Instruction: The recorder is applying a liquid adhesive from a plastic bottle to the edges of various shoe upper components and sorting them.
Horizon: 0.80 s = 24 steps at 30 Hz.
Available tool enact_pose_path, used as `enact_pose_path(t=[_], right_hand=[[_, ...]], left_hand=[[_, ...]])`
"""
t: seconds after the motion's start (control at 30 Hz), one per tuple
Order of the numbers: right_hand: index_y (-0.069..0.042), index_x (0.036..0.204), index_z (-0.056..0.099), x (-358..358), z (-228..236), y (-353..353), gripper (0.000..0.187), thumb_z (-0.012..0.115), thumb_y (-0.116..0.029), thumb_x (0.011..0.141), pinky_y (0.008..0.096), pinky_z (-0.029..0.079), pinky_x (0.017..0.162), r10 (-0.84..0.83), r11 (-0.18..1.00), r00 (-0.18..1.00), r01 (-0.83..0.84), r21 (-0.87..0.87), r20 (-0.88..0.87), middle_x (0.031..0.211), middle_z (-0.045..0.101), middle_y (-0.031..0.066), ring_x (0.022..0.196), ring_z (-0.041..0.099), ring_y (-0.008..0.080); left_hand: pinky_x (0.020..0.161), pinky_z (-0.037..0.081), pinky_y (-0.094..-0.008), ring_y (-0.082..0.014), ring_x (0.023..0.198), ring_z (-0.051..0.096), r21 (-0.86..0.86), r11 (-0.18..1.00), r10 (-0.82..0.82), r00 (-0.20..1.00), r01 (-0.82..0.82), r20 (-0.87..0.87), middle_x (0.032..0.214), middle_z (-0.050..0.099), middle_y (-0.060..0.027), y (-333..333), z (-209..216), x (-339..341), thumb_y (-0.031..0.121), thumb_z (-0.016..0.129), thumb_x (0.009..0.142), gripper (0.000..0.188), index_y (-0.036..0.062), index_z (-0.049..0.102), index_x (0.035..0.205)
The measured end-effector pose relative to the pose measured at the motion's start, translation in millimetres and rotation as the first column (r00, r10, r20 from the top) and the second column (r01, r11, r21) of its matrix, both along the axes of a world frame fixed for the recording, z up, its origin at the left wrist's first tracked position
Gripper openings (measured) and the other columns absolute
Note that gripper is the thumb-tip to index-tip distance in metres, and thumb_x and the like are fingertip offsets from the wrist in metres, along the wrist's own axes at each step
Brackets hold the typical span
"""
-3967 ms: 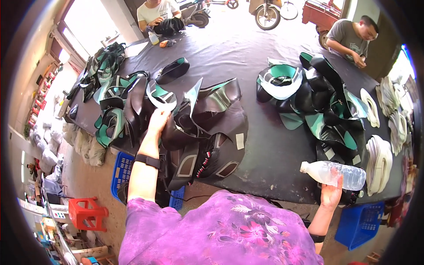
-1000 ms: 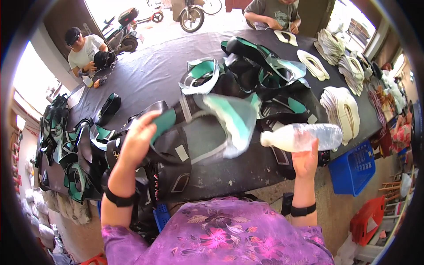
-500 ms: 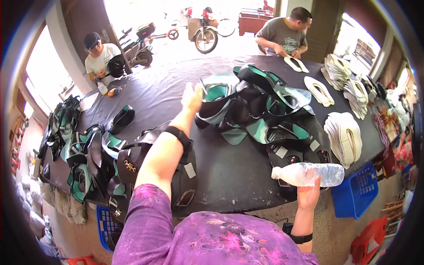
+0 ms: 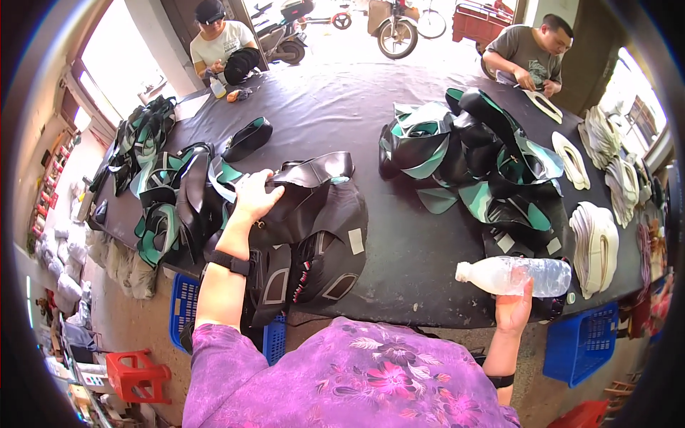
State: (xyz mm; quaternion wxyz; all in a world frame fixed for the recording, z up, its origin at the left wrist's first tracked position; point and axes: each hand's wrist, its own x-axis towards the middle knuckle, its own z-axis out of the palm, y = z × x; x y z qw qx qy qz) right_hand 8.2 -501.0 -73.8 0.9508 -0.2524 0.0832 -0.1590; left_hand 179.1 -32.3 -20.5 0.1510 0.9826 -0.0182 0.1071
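Nearest the wearer, low on the right, the right hand [image 4: 512, 308] is closed around a clear plastic bottle [image 4: 515, 276], gripping it from below by its middle. The bottle lies nearly level, white cap pointing left, its body ribbed and see-through, and it hovers at the near edge of the dark table [image 4: 399, 278]. The right forearm rises almost straight up from the lower edge, a dark band on the wrist.

On the left, the left hand [image 4: 255, 196] rests on top of a black shoe-upper piece [image 4: 314, 207], fingers curled over its near left edge and pinching it. This piece is glossy black, folded and bulging, with a rolled collar at its far end; it lies on top of a stack of similar black pieces [image 4: 314, 267] with grey-outlined panels and a small white label, which hang over the table's near edge. The left arm stretches forward and slightly right, purple floral sleeve at the shoulder, a black watch band [image 4: 230, 262] on the wrist.

Just left of that hand lies a heap of black and teal pieces [image 4: 171, 214]. Beyond the bottle, well apart from the left hand, a larger mound of black and teal uppers [image 4: 485, 164] fills the right middle of the table, with stacks of white insole-shaped pieces [image 4: 596, 242] at its right. Under the table edge stand blue crates [image 4: 581, 342].

At the far side, two other people sit working: one at the far left [image 4: 217, 43], one at the far right [image 4: 528, 53].
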Motion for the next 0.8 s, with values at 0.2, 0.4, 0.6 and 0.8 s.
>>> enact_pose_path(t=[0.2, 0.4, 0.6, 0.8], right_hand=[[-0.002, 0.104, 0.041, 16, 4, 24, 0.039, 0.054, -0.022, 0.073, 0.0353, 0.029, 0.088, 0.085, 0.996, 0.996, -0.085, -0.004, 0.01, 0.104, 0.045, 0.0079, 0.099, 0.04, 0.0206], [-0.003, 0.107, 0.039, 10, -3, 22, 0.04, 0.052, -0.024, 0.074, 0.0359, 0.029, 0.088, 0.089, 0.995, 0.996, -0.089, -0.051, 0.009, 0.105, 0.045, 0.0077, 0.1, 0.041, 0.0208], [-0.004, 0.108, 0.038, -4, 4, 11, 0.043, 0.056, -0.019, 0.072, 0.0365, 0.028, 0.089, 0.015, 1.0, 0.999, -0.015, -0.019, -0.04, 0.105, 0.045, 0.0064, 0.1, 0.04, 0.0203], [-0.004, 0.111, 0.036, -6, -12, 4, 0.044, 0.053, -0.021, 0.074, 0.0374, 0.029, 0.089, 0.02, 0.999, 0.998, -0.022, -0.032, -0.052, 0.107, 0.044, 0.0074, 0.101, 0.039, 0.0207]], left_hand=[[0.086, 0.019, -0.0422, -0.0211, 0.1, 0.039, 0.253, 0.962, 0.105, 0.994, -0.103, 0.003, 0.102, 0.046, -0.0085, -10, 3, -1, 0.034, 0.059, 0.06, 0.056, 0.0098, 0.04, 0.108], [0.065, 0.039, -0.0369, -0.0245, 0.077, 0.051, 0.414, 0.904, -0.155, 0.985, 0.111, 0.075, 0.077, 0.053, -0.0086, -10, -3, 30, 0.023, 0.051, 0.066, 0.023, 0.0109, 0.048, 0.086], [0.063, 0.041, -0.0375, -0.0306, 0.073, 0.052, 0.106, 0.993, -0.089, 0.945, 0.058, 0.316, 0.072, 0.055, -0.0142, -8, 39, 37, 0.009, 0.043, 0.067, 0.013, 0.0089, 0.053, 0.076], [0.063, 0.04, -0.0336, -0.0305, 0.074, 0.053, -0.134, 0.99, 0.104, 0.845, -0.038, 0.525, 0.075, 0.055, -0.0161, 18, 98, 33, 0.011, 0.046, 0.071, 0.015, 0.0078, 0.055, 0.082]])
